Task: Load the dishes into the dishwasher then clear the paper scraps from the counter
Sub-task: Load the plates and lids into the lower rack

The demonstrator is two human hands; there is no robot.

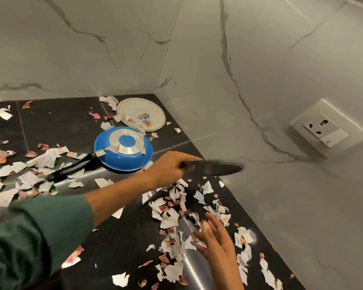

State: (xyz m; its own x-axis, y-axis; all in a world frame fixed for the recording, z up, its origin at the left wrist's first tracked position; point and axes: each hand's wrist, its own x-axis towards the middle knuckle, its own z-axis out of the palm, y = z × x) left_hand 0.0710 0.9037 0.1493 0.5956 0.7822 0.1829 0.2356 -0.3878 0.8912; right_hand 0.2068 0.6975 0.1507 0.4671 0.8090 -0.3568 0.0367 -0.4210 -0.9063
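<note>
Green-sleeved left hand (pixel 168 168) grips a stiff dark plate (pixel 214 168) by its rim mid-frame; right hand (pixel 215 240), lower right, splays empty over light paper scraps (pixel 172 208).

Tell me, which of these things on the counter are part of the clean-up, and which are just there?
Part of the job:
- dark plate, blurred, in the grip of the left hand
- upside-down blue pan
- white plate
- paper scraps, under the open right hand

Just there:
- wall socket
- marble wall
- black counter
</note>
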